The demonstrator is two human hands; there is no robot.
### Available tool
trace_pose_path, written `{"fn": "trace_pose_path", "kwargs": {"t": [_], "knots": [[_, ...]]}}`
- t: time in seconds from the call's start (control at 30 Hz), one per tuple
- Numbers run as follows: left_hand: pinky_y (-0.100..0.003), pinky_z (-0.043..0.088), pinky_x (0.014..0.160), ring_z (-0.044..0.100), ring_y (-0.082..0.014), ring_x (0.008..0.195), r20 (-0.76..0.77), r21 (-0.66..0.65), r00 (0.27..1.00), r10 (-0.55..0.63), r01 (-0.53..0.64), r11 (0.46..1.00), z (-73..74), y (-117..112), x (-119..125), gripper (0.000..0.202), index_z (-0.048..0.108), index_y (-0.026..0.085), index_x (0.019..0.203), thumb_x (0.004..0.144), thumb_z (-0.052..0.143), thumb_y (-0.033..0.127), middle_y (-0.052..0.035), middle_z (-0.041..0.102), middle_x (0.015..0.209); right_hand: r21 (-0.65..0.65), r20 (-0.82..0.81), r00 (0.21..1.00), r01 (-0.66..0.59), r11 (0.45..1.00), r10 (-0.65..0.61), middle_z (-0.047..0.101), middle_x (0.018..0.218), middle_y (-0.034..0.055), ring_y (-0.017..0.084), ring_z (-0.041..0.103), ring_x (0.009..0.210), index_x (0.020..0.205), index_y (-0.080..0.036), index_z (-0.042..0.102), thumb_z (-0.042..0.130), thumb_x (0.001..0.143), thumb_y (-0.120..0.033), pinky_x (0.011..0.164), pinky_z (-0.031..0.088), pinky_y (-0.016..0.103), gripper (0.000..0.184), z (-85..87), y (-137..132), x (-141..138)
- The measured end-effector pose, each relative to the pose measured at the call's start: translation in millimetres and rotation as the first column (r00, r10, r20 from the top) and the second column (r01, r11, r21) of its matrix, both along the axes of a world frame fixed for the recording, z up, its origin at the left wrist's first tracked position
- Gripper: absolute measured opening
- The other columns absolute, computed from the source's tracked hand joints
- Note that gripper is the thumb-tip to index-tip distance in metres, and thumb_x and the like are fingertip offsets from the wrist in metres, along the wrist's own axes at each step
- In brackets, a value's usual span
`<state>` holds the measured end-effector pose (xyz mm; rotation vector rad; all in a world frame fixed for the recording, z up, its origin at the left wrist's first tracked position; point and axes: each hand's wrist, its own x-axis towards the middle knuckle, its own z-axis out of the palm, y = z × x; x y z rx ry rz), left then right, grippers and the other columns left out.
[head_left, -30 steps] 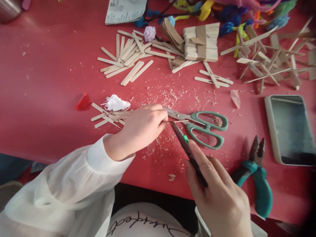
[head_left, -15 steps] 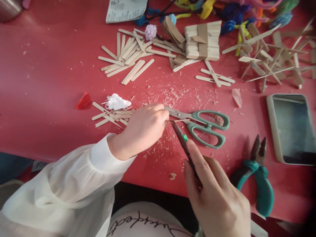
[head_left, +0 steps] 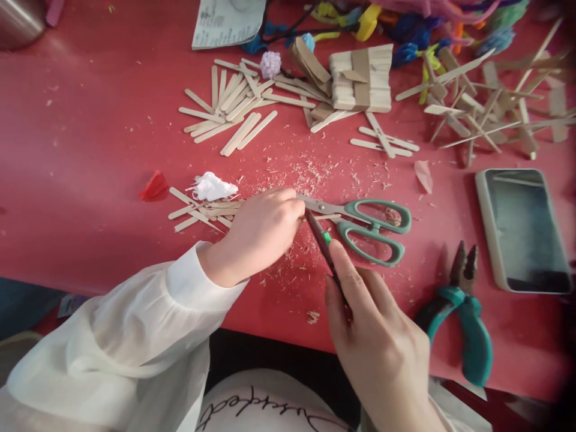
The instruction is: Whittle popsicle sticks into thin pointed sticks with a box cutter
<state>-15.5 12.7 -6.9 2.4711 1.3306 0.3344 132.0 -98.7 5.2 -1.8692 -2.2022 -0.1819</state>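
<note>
My left hand (head_left: 261, 231) is closed in a pinch on a thin wooden stick (head_left: 324, 216) that pokes out to the right over the red table (head_left: 90, 150). My right hand (head_left: 373, 342) grips a utility knife (head_left: 321, 240) with a green slider, index finger laid along its back, the blade tip touching the stick just beside my left fingers. Green-handled scissors (head_left: 373, 228) lie right behind the knife. Wood shavings (head_left: 310, 174) are scattered around both hands.
Loose craft sticks (head_left: 229, 108) and a banded stack (head_left: 360, 78) lie at the back. A small stick pile with white tissue (head_left: 211, 187) sits left of my hand. Teal pliers (head_left: 463, 312) and a phone (head_left: 522, 228) lie right. Stick structures (head_left: 486, 102) stand far right.
My right hand and the knife have shifted a little left and forward, bringing the blade tip closer to my left fingers. My left hand has stayed in place.
</note>
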Motion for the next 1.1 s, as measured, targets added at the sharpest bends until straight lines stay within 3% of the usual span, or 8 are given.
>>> {"fn": "trace_pose_path", "kwargs": {"t": [0.1,0.23,0.47,0.8,0.97,1.1], "knots": [[-0.026,0.038,0.057,0.056,-0.0153,0.067,0.011,-0.068,1.0,-0.014,0.014,0.998,3.9,2,-3,0.018,0.059,0.013,0.069,0.083,0.048,0.01,-0.0042,0.059,0.073,0.0,-0.081,0.996,0.039,0.999,-0.039,0.068,0.087,0.0032,0.01,0.058,0.052,0.126,-0.02,0.049,0.052,0.086,-0.021,0.043,0.039,0.022,0.04,1.3,4,3],[-0.026,0.041,0.062,0.058,-0.0163,0.074,0.001,-0.162,1.0,-0.026,0.026,0.986,10.1,3,-6,0.012,0.06,0.013,0.084,0.082,0.049,0.007,-0.005,0.062,0.08,-0.034,-0.146,0.988,0.049,0.998,-0.054,0.068,0.091,0.0045,0.012,0.061,0.054,0.129,-0.022,0.047,0.053,0.085,-0.021,0.041,0.038,0.023,0.044,3.0,1,8],[-0.026,0.04,0.062,0.057,-0.0153,0.072,0.023,-0.152,0.999,-0.049,0.052,0.987,10.1,3,-8,0.014,0.062,0.014,0.081,0.085,0.049,0.014,-0.0048,0.062,0.082,-0.096,-0.135,0.99,0.019,0.995,-0.032,0.067,0.086,0.0025,0.01,0.059,0.052,0.132,-0.023,0.045,0.05,0.087,-0.023,0.04,0.039,0.02,0.045,-0.3,-5,9],[-0.026,0.039,0.059,0.058,-0.0142,0.068,0.072,-0.189,0.995,0.065,-0.051,0.981,12.3,4,-6,0.011,0.062,0.015,0.077,0.082,0.052,0.014,-0.0023,0.066,0.077,-0.101,-0.158,0.987,0.02,0.995,-0.036,0.069,0.09,0.003,0.008,0.059,0.051,0.125,-0.02,0.052,0.049,0.088,-0.025,0.039,0.038,0.02,0.038,4.5,-8,8],[-0.024,0.039,0.054,0.056,-0.0115,0.058,0.143,-0.25,0.98,0.136,-0.097,0.963,15.5,4,-7,0.01,0.062,0.016,0.076,0.081,0.053,0.017,0.0003,0.065,0.067,-0.075,-0.157,0.987,0.031,0.997,-0.042,0.069,0.087,0.0012,0.009,0.061,0.054,0.128,-0.023,0.049,0.051,0.087,-0.024,0.041,0.04,0.02,0.042,3.6,-7,8],[-0.022,0.043,0.056,0.058,-0.0109,0.06,0.245,-0.309,0.956,0.16,-0.079,0.948,12.7,4,-8,0.009,0.061,0.017,0.082,0.081,0.053,0.016,0.0009,0.066,0.069,-0.071,-0.174,0.983,0.038,0.997,-0.05,0.069,0.089,0.0015,0.01,0.062,0.058,0.131,-0.026,0.045,0.052,0.086,-0.021,0.044,0.041,0.02,0.046,7.0,-6,7]]}}
